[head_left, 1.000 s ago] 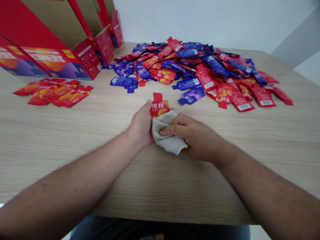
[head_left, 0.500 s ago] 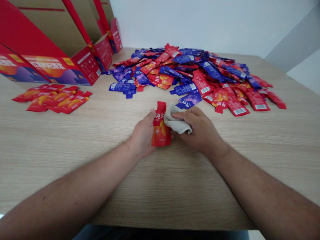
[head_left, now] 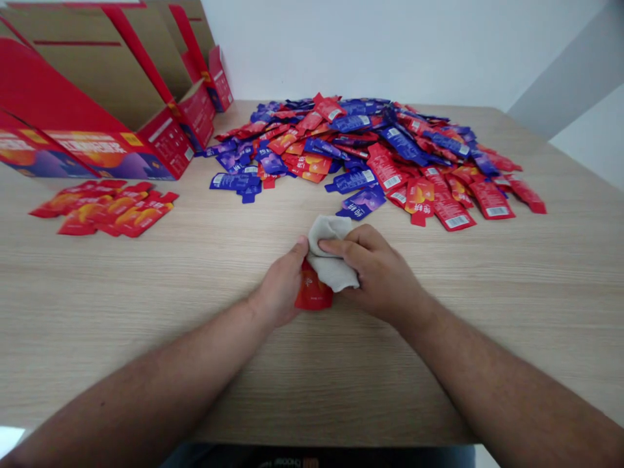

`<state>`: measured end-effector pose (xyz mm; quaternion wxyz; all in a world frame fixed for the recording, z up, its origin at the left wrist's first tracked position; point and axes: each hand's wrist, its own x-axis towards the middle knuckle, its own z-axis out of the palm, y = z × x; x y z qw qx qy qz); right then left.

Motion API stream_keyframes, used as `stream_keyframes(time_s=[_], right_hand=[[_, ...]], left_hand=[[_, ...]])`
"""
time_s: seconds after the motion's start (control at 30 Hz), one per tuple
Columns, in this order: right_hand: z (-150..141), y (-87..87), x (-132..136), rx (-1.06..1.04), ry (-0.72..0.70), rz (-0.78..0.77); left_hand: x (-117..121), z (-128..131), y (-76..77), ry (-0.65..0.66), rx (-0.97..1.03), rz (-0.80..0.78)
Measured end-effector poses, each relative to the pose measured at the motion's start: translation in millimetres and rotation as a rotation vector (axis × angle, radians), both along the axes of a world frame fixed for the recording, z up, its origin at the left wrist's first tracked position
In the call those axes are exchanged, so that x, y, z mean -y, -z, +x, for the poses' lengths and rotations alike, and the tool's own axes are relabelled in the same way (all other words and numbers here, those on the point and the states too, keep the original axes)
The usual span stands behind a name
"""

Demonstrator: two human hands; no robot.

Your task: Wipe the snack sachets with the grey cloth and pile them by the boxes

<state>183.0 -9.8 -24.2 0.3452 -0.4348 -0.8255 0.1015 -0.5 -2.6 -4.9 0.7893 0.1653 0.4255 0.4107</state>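
My left hand (head_left: 283, 283) grips a red sachet (head_left: 313, 292) by its left side, thumb on top, above the middle of the table. A folded light grey cloth (head_left: 336, 272) is pinched in my right hand (head_left: 380, 270), the index finger pressing it down. The cloth lies over the upper part of the sachet, so only the lower end with orange print shows. Beyond my hands, a blue-purple sachet (head_left: 361, 201) lies at the near edge of a large pile of red and blue sachets (head_left: 336, 140).
Open red cartons (head_left: 112, 153) with purple and orange print stand at the back left. In front of them, several red sachets (head_left: 110, 207) lie overlapping in a group on the wooden table (head_left: 205, 273). A white wall (head_left: 365, 52) rises behind the pile.
The cloth in my right hand has moved left, from the sachet's right edge onto its upper face, covering the white lettering. My left hand still holds the sachet. The view has shifted slightly.
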Motion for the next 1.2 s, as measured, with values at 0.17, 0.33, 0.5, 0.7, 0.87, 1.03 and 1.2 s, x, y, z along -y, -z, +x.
stream_keyframes(time_s=[0.17,0.33,0.5,0.7,0.87,1.03,1.2], right_hand=[[0,0.7,-2,-0.047,0.113,0.029],[-1,-0.8,-2,0.002,0.002,-0.026],[0,0.2,-4,-0.033,0.115,0.011],[-4,-3.0,2,0.012,0.021,-0.074],[-14,-12.8,15,0.124,-0.085,-0.115],[-16,-25.4,24,0.275,-0.287,-0.191],[5,-24.7,6,0.242,-0.271,-0.255]], left_hand=[[-1,-4,0.3,0.167,-0.05,-0.013],[-2,-5,5.7,0.068,0.008,0.03],[-4,-8,8.7,0.183,0.02,0.012],[-5,-4,6.2,0.087,0.064,0.018],[-6,-7,4.1,0.101,0.024,-0.018],[-8,-8,5.1,0.128,0.003,-0.003],[-8,-4,3.0,0.143,0.092,-0.005]])
